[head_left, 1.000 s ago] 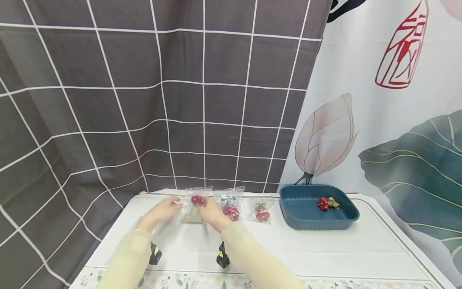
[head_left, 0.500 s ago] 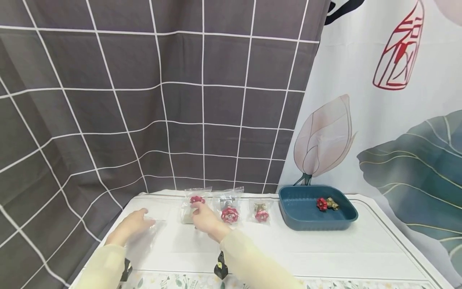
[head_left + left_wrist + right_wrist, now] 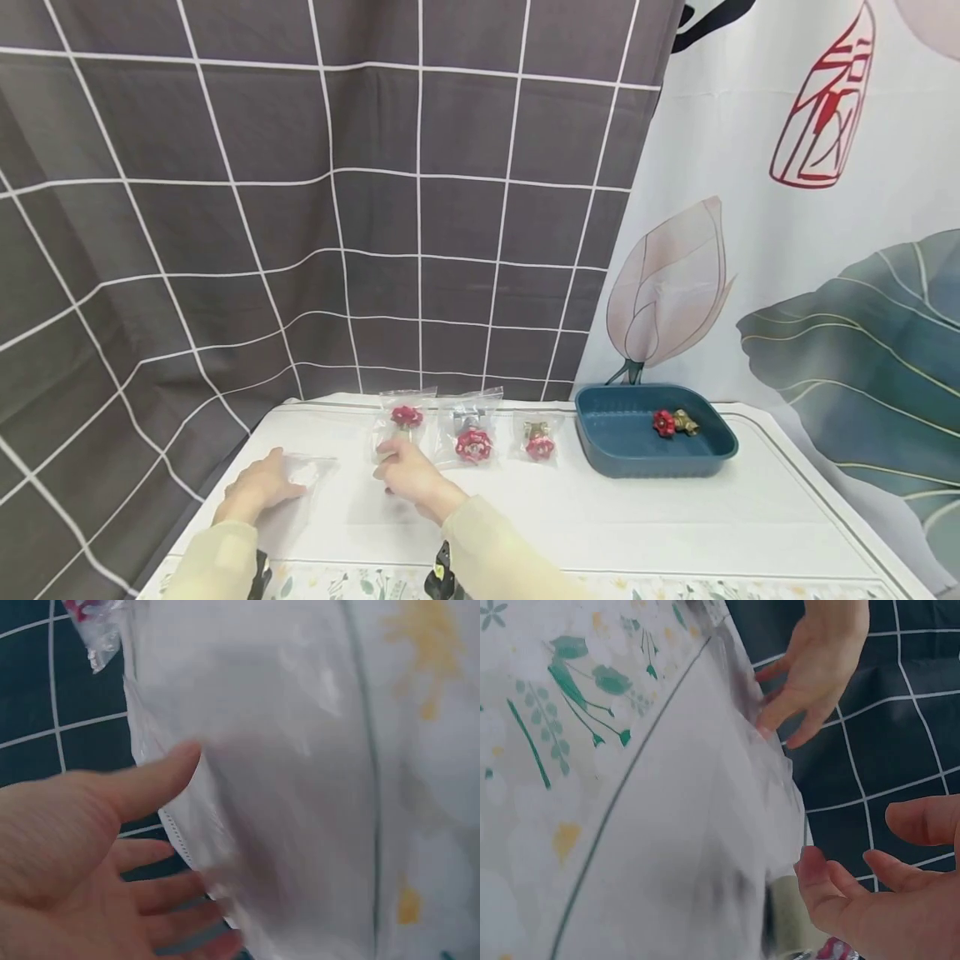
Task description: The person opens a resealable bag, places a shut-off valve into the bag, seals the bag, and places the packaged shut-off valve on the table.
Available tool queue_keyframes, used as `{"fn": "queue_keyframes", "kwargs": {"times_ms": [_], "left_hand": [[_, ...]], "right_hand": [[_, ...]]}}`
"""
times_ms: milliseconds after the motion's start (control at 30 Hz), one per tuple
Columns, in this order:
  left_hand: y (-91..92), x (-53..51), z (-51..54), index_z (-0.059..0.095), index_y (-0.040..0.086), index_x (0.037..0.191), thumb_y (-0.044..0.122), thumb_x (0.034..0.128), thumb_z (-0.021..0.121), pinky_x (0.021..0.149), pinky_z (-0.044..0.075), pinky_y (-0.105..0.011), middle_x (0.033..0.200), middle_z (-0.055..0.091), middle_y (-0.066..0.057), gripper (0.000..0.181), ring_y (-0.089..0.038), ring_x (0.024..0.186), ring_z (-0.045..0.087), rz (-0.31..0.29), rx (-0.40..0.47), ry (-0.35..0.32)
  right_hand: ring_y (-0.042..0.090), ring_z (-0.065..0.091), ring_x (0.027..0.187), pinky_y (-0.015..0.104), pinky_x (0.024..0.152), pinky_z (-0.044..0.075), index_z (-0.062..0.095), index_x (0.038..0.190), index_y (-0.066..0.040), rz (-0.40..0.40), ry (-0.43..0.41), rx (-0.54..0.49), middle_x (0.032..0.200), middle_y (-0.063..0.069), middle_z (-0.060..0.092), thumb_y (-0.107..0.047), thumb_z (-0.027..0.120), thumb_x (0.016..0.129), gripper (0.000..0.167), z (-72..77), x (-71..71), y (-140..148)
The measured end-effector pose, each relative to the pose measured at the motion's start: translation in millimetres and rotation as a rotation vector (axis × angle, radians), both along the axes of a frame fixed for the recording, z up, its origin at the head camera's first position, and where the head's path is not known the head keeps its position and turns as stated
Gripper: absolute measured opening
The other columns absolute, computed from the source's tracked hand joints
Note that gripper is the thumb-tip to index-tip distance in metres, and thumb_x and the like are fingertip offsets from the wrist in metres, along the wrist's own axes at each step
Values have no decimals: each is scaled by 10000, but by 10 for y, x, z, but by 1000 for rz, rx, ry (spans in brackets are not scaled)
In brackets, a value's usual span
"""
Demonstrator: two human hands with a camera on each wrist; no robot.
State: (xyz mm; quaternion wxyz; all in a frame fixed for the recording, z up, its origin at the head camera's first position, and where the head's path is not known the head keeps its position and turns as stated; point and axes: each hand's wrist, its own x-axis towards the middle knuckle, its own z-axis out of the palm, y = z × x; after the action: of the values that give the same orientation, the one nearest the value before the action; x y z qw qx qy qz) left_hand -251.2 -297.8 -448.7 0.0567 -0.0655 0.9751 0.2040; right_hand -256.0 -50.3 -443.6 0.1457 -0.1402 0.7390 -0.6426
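Note:
In the head view my left hand [image 3: 255,487] is at the left of the white table, beside a thin clear plastic bag [image 3: 311,475] lying flat. The left wrist view shows its thumb and fingers [image 3: 161,889] spread apart at the bag's edge, pinching nothing. My right hand [image 3: 411,477], fingers loosely bent with a gap to the thumb, is just in front of a clear bag holding a red-handled valve [image 3: 407,416]. From the right wrist, a pale greenish block-like thing [image 3: 789,915] shows beneath that hand, partly hidden; its kind I cannot tell.
To the right lie two more bagged valves with red handwheels [image 3: 473,445] [image 3: 539,446]. Beyond them stands a blue bin [image 3: 652,468] with a loose brass valve [image 3: 675,423] inside. A dark gridded curtain [image 3: 375,275] hangs behind the table, and a floral cloth covers the front edge.
My left hand has moved left and toward me from the bagged valve to the flat clear bag. My right hand has drawn slightly left and nearer, away from the valve's handwheel.

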Motion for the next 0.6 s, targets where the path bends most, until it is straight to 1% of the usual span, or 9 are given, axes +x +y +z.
{"fn": "queue_keyframes", "kwargs": {"times_ms": [67,133,233,300,367,433,500,600], "left_hand": [[-8,-4,-14,262,-202,1376,246,832,730,907,353,-734,1285,406,-457,845,-639,1140,423,18,16,40],[-18,-8,-38,302,-181,1370,198,848,700,886,389,-710,1248,458,-437,759,-612,1100,472,24,43,84],[-11,-15,-71,413,-161,1318,172,885,657,829,464,-648,1159,548,-396,598,-550,1015,562,6,88,156],[21,-18,-82,490,-144,1270,181,912,641,796,502,-601,1099,596,-361,507,-504,976,601,-15,130,205],[88,-28,-82,541,-121,1247,181,934,624,798,520,-570,1097,618,-336,443,-477,979,618,-33,186,258],[184,-38,-69,569,-105,1239,179,947,618,811,527,-551,1097,634,-317,411,-460,988,629,-52,247,311],[299,-52,-45,582,-92,1239,176,950,627,817,535,-528,1088,650,-294,396,-437,983,642,-73,305,359],[490,-61,15,600,-64,1239,159,942,651,824,543,-493,1062,675,-247,375,-394,975,658,-97,381,405]], "right_hand": [[291,585,873,412,763,536,525,1218,63,-3,3,0,968,104,574,52,594,849,376,-33,13,-11],[263,583,834,359,708,524,539,1218,52,-7,16,27,950,81,572,34,602,857,367,-79,24,-11],[220,572,760,304,636,484,559,1222,39,-9,37,67,908,56,575,18,608,859,367,-153,38,12],[195,556,722,300,618,474,572,1233,31,-11,45,80,882,47,575,11,597,862,372,-191,32,44],[187,551,729,318,643,495,574,1236,35,-24,40,59,888,52,575,17,585,859,378,-204,15,91],[206,570,780,354,699,525,573,1239,37,-46,26,23,935,68,586,15,566,873,367,-198,-12,159],[245,593,865,389,771,541,566,1239,52,-75,26,-21,1015,112,604,19,554,881,360,-175,-44,242],[332,607,971,423,846,539,557,1229,88,-109,14,-114,1109,208,610,23,535,901,335,-125,-99,386]]}}
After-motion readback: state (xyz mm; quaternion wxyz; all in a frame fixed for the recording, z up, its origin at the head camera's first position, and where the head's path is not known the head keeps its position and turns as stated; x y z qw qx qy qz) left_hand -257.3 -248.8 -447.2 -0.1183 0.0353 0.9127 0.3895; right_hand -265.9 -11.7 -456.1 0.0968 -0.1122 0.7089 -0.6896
